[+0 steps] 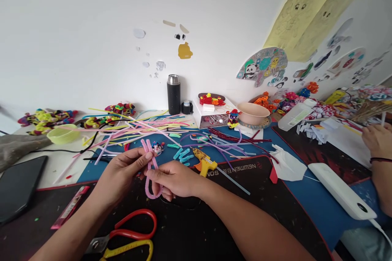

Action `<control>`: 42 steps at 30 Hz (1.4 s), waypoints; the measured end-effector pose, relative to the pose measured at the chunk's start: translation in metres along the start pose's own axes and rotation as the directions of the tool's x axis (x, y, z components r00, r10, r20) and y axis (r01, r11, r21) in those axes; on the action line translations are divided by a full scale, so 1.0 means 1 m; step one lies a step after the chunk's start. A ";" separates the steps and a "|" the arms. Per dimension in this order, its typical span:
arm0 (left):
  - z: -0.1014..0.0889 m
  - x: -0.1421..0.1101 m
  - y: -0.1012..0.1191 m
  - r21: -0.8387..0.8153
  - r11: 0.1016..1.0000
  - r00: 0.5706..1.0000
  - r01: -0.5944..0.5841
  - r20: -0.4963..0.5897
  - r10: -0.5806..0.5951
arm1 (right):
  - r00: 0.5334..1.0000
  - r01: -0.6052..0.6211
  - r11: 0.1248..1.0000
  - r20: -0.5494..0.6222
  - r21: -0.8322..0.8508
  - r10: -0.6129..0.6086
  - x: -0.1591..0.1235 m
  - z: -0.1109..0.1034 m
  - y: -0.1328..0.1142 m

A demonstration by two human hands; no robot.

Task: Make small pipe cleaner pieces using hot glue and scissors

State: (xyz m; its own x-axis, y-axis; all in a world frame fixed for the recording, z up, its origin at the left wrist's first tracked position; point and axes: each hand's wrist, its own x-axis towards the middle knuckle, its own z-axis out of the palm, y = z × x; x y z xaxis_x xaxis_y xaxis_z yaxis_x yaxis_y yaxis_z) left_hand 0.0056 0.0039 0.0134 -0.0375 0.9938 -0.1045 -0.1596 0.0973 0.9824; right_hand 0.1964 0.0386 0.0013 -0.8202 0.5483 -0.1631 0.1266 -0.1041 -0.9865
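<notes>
A pink pipe cleaner (pixel 149 189) is bent into a loop, with its two ends pointing up side by side. My left hand (pixel 124 167) pinches it near the upper ends between thumb and fingertips. Lower down, my right hand (pixel 173 179) is closed on the same pipe cleaner, thumb across the loop. Just behind my fingers sits a small doll-like figure (pixel 157 147) with white, red and blue parts. Short turquoise pipe cleaner pieces (pixel 183 154) lie beyond my right hand, beside a yellow glue gun (pixel 203 161). Scissors (pixel 131 234) with red and yellow handles rest below my hands.
Many long pipe cleaners (pixel 143 124) spread across the table's back. A black flask (pixel 174 98) stands by the wall. At left lie a phone (pixel 23 187) and a pink packet (pixel 70 208); at right, a white power bank (pixel 341 191) and another person's hand (pixel 378 140).
</notes>
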 end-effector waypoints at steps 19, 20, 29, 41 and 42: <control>0.013 -0.008 0.010 0.331 0.942 0.981 0.049 0.159 -0.107 | 0.924 0.180 0.983 -0.347 0.016 -0.164 0.001 -0.009 -0.009; 0.013 -0.008 0.009 0.336 0.941 0.979 0.051 0.168 -0.113 | 0.922 0.183 0.983 -0.348 0.010 -0.168 0.000 -0.009 -0.009; 0.011 -0.008 0.007 0.335 0.940 0.976 0.064 0.174 -0.129 | 0.912 0.208 0.978 -0.360 -0.006 -0.196 0.001 -0.009 -0.009; 0.014 -0.008 0.011 0.360 0.929 0.965 0.085 0.203 -0.167 | 0.924 0.171 0.985 -0.349 0.008 -0.157 0.004 -0.008 -0.004; 0.014 -0.008 0.012 0.363 0.928 0.965 0.087 0.202 -0.170 | 0.925 0.168 0.986 -0.348 0.008 -0.155 0.004 -0.008 -0.003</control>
State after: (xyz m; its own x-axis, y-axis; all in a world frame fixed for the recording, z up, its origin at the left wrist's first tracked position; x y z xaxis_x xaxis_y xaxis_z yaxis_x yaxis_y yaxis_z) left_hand 0.0178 -0.0020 0.0279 0.1902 0.9529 -0.2363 0.2068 0.1964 0.9585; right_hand 0.1975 0.0478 0.0039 -0.5841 0.8117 -0.0033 -0.0179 -0.0170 -0.9997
